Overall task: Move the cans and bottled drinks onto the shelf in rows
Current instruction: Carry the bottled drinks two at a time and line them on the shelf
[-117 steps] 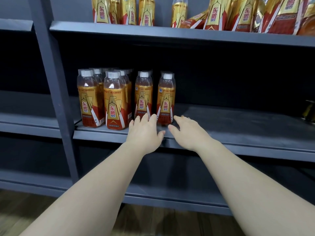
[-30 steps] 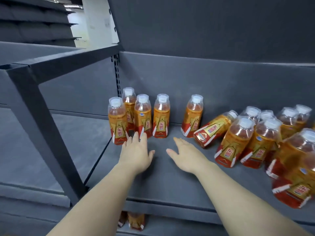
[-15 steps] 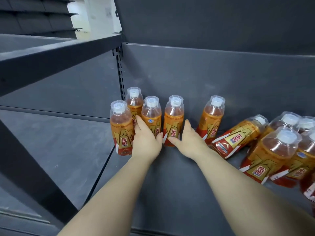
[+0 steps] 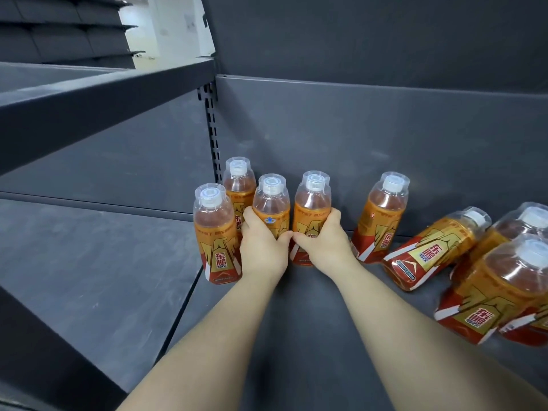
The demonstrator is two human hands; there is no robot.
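Spanning grey metal shelf [image 4: 296, 336], bottles [image 4: 311, 215]

Grey back panel [image 4: 370, 137] behind, matte, faint scuffs, top edge running level across. Darker panel [image 4: 370, 34] above it, set further back. Slotted upright [image 4: 213, 137] at the back panel's left edge, two columns of slots, vertical. Neighbouring bay's board [image 4: 89, 256] left of the upright, grey, bare, with its own rear panel [image 4: 133, 161] behind. Dark beam [image 4: 103, 96] crossing upper left, slanting up to meet the upright's top. Dark diagonal bar [image 4: 44, 351] bottom left, close to the camera, blurred. Far shelving rows [image 4: 59, 28] top left, dark, stacked. White pillar [image 4: 169, 25] beside them, brightly lit.
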